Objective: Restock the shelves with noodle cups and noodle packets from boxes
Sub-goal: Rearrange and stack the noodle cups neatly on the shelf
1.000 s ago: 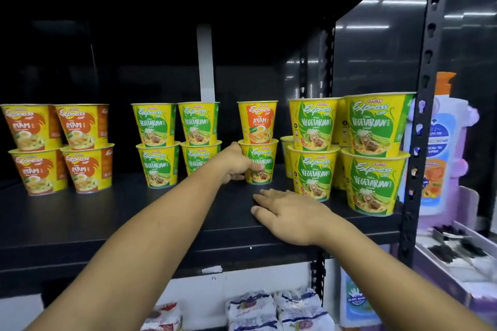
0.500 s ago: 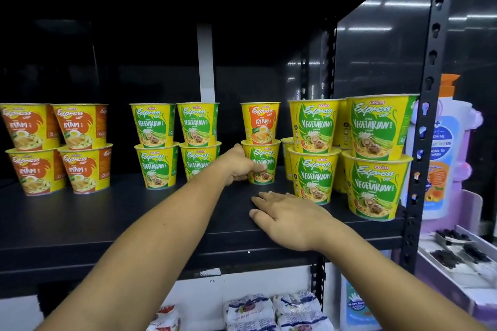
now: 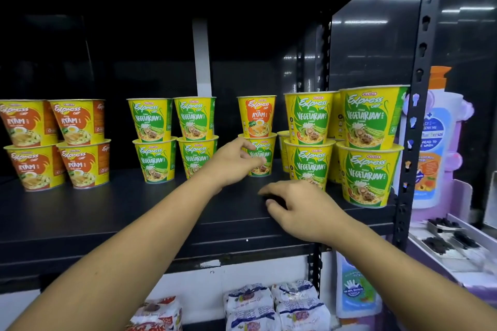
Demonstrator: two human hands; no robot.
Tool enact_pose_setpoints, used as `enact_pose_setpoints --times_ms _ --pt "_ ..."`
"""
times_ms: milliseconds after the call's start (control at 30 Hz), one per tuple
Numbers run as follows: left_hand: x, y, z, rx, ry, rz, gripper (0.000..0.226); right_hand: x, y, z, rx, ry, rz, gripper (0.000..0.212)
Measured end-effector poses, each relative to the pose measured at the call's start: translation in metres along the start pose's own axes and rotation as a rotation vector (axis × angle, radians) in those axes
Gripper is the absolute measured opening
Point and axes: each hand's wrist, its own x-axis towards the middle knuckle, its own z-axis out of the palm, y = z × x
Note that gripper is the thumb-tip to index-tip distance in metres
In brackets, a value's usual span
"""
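Note:
A black shelf (image 3: 113,212) carries yellow noodle cups stacked two high. In the middle stack an orange Ayam cup (image 3: 256,115) sits on a green Vegetarian cup (image 3: 265,154). My left hand (image 3: 236,162) reaches in and holds that lower cup, thumb across its front and fingers at its left side; the hand is slightly blurred. My right hand (image 3: 301,209) hovers over the shelf's front, fingers curled downward, holding nothing. Vegetarian stacks (image 3: 309,142) stand just beyond it, and more (image 3: 172,140) stand to the left.
Ayam cup stacks (image 3: 53,142) stand at the far left. A black slotted upright (image 3: 419,88) bounds the shelf on the right, with a purple wash bottle (image 3: 435,142) beyond it. Noodle packets (image 3: 271,303) lie on the level below. Bare shelf lies in front of the cups.
My right hand has lifted from lying flat on the shelf, and its fingers now curl down. My left hand stays at the lower middle cup, one finger stretched out further.

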Motion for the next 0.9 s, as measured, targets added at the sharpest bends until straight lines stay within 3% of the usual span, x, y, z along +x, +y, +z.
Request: enact_pose_setpoints --times_ms 100,267,533,900 --pt "-0.008 0.004 0.009 -0.081 -0.087 0.017 0.049 -0.012 0.007 -0.004 0.015 0.018 0.005 0.041" --pt "-0.005 0.014 0.025 -0.274 -0.199 0.024 0.097 -0.031 0.019 0.000 -0.008 0.129 0.003 0.037" --pt "0.001 0.036 0.050 -0.392 -0.284 0.047 0.092 -0.047 0.028 0.016 -0.052 0.270 -0.034 0.042" --pt "0.009 0.044 0.067 -0.343 -0.187 0.062 0.111 -0.048 0.034 0.019 -0.079 0.269 -0.080 0.047"
